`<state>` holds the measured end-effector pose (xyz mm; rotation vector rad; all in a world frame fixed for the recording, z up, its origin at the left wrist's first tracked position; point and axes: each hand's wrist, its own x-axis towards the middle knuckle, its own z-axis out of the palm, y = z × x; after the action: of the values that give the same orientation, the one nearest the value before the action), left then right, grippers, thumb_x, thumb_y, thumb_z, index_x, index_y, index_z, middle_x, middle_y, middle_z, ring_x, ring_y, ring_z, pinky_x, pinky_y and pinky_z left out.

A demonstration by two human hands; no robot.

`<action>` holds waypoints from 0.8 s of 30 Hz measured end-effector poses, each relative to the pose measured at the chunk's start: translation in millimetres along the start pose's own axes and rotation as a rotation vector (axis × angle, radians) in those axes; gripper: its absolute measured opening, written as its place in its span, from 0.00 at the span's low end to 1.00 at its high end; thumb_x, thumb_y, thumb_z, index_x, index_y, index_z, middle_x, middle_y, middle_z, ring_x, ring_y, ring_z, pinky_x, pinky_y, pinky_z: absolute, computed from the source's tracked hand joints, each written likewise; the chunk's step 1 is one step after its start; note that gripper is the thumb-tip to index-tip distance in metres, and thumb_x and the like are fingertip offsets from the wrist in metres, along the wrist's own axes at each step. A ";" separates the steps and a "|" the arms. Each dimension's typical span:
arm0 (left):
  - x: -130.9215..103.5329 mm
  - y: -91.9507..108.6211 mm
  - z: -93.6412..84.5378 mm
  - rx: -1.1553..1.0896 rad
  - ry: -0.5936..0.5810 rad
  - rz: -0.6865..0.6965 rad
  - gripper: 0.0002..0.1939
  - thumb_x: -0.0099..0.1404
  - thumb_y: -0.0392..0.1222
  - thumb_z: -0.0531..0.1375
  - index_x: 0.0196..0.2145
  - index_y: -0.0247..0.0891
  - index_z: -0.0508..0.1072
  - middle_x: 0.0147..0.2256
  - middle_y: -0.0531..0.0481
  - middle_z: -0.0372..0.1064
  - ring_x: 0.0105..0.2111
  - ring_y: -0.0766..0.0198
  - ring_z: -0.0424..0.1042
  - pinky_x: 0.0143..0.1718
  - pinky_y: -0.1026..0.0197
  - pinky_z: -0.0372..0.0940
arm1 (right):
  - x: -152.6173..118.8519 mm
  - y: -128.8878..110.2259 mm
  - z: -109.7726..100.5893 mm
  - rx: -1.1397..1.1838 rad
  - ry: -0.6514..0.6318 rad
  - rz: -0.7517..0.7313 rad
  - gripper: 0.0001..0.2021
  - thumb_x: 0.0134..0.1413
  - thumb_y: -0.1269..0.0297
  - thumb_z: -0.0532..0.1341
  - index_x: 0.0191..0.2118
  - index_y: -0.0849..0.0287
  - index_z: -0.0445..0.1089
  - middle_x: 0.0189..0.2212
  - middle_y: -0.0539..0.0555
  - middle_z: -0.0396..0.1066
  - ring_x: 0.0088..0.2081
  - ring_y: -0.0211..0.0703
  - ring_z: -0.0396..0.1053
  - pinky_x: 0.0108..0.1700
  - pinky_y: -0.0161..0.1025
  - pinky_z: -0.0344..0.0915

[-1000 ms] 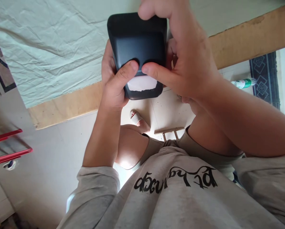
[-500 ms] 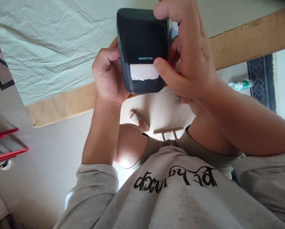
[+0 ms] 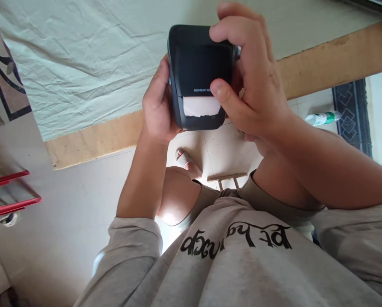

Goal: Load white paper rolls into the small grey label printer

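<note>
printer: small dark label printer [image 3: 199,68] held up in front of the chest, above the lap, not resting on anything. The front faces the camera, probably so the slot and the logo can be read.

left hand: left hand [image 3: 158,106] cups the printer's left edge, grip wrapped along the side and back, taking the weight.

right hand: right hand [image 3: 258,89] clamps the other side, fingers over the top corner and thumb pressed on the front just beside the slot. Closed grip on the printer.

what's in it: a strip of white label paper [image 3: 201,106] pokes out of the slot with a ragged torn edge. The roll inside can't be seen.

around: wrinkled pale sheet [image 3: 82,55] on a bed with a wooden frame [image 3: 331,55] behind, a green-capped bottle [image 3: 322,117] lying on the floor to the right.
</note>
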<state>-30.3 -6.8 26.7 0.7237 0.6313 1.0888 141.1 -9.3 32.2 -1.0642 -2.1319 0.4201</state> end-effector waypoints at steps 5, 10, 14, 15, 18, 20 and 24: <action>0.0 -0.8 -3.1 0.023 -0.066 0.105 0.22 0.74 0.50 0.39 0.48 0.45 0.70 0.50 0.46 0.71 0.63 0.56 0.61 0.60 0.49 0.64 | 7.2 9.1 1.4 0.054 -0.001 -0.112 0.26 0.63 0.51 0.47 0.60 0.64 0.55 0.60 0.54 0.56 0.68 0.29 0.52 0.73 0.29 0.54; 2.7 -0.2 -7.8 0.101 -0.095 0.080 0.28 0.72 0.46 0.33 0.46 0.51 0.72 0.47 0.48 0.73 0.61 0.56 0.63 0.57 0.47 0.64 | 7.9 16.6 7.4 0.067 0.058 -0.120 0.26 0.62 0.51 0.49 0.59 0.65 0.56 0.59 0.55 0.58 0.67 0.28 0.54 0.72 0.25 0.53; 3.0 -2.8 -4.5 0.112 0.049 0.046 0.27 0.73 0.52 0.36 0.38 0.47 0.73 0.45 0.48 0.75 0.61 0.54 0.63 0.54 0.49 0.66 | 3.8 10.5 6.1 0.035 0.047 -0.077 0.26 0.63 0.52 0.46 0.60 0.65 0.56 0.60 0.55 0.56 0.68 0.30 0.52 0.74 0.29 0.53; 3.0 -3.7 -3.8 0.098 0.086 0.052 0.26 0.73 0.54 0.37 0.36 0.46 0.73 0.44 0.48 0.75 0.61 0.54 0.64 0.52 0.49 0.67 | 2.7 7.7 4.2 0.031 0.012 -0.048 0.26 0.64 0.52 0.45 0.60 0.65 0.55 0.62 0.56 0.54 0.69 0.31 0.51 0.74 0.30 0.53; 3.6 -5.9 -4.6 0.084 0.157 0.053 0.26 0.73 0.55 0.41 0.32 0.44 0.73 0.44 0.48 0.75 0.58 0.53 0.66 0.50 0.51 0.68 | 0.8 2.2 -0.3 0.017 -0.072 0.006 0.26 0.64 0.52 0.45 0.61 0.62 0.54 0.66 0.56 0.47 0.70 0.30 0.49 0.75 0.33 0.53; 4.5 -6.7 -6.6 0.085 0.159 0.062 0.23 0.73 0.53 0.44 0.30 0.43 0.73 0.44 0.48 0.76 0.56 0.52 0.68 0.49 0.50 0.67 | 0.6 2.6 -0.8 0.010 -0.054 -0.030 0.25 0.63 0.53 0.45 0.61 0.60 0.53 0.66 0.56 0.47 0.70 0.29 0.50 0.76 0.33 0.52; 4.8 -5.8 -5.8 0.051 0.200 0.074 0.19 0.70 0.53 0.50 0.27 0.46 0.74 0.41 0.48 0.75 0.54 0.48 0.70 0.49 0.49 0.68 | 2.4 4.0 -1.6 -0.002 -0.034 -0.048 0.28 0.61 0.51 0.47 0.61 0.63 0.54 0.63 0.57 0.51 0.69 0.33 0.50 0.72 0.32 0.56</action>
<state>-29.8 -2.7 18.2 0.6917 0.8105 1.2264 143.5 -5.0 32.1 -1.0120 -2.1836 0.4158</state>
